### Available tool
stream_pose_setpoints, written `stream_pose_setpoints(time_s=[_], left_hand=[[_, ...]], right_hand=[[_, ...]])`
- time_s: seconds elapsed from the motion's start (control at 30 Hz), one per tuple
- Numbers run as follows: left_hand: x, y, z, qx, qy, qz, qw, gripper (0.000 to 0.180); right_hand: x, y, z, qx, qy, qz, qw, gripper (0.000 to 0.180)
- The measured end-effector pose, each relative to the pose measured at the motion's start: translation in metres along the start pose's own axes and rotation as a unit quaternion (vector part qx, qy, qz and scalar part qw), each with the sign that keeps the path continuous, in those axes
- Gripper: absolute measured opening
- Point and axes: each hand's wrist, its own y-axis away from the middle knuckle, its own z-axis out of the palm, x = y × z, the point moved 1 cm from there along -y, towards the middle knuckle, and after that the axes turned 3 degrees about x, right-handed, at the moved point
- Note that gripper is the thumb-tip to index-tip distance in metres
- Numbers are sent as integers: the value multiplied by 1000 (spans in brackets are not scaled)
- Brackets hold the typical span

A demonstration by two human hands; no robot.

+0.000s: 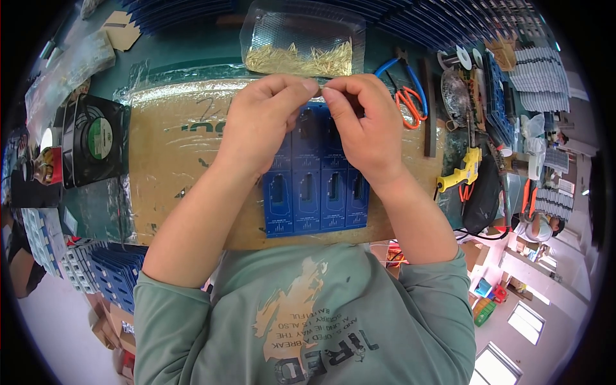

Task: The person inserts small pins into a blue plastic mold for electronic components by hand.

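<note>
My left hand (266, 122) and my right hand (371, 125) meet above the far part of a blue circuit board panel (307, 202). Thumb and forefinger of each hand are pinched, with the fingertips nearly touching. Something tiny and thin seems to be between them, too small to make out. Rows of slotted boards make up the panel, which lies on a tape-covered cardboard sheet (170, 144); my hands hide part of its far end. Just beyond my fingers sits a clear plastic tray (308, 25) holding a heap of thin gold-coloured metal pins (298, 61).
A black fan (96, 138) stands on the left. To the right lie blue-handled pliers (416, 78), an orange-handled tool (410, 108), a dark bar (429, 109), a yellow soldering gun (463, 170) and a solder spool (457, 59). Blue boards (173, 14) are stacked along the back.
</note>
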Motion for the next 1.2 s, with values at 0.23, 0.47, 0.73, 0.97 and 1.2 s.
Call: stream_pose_setpoints(time_s=[0.23,0.47,0.73,0.97,1.2], left_hand=[[4,-12,-10,80,98,65,990,19],[5,-9,-7,74,92,51,992,20],[4,-7,-7,64,84,61,993,20],[2,-8,-8,57,85,61,993,20],[4,-8,-7,72,88,56,992,21]], right_hand=[[-1,3,-1,-204,27,89,975,16],[5,4,5,-226,84,58,969,17],[4,4,6,-237,100,47,965,16],[4,7,7,-219,120,28,968,15],[-2,12,11,-221,174,-39,959,14]])
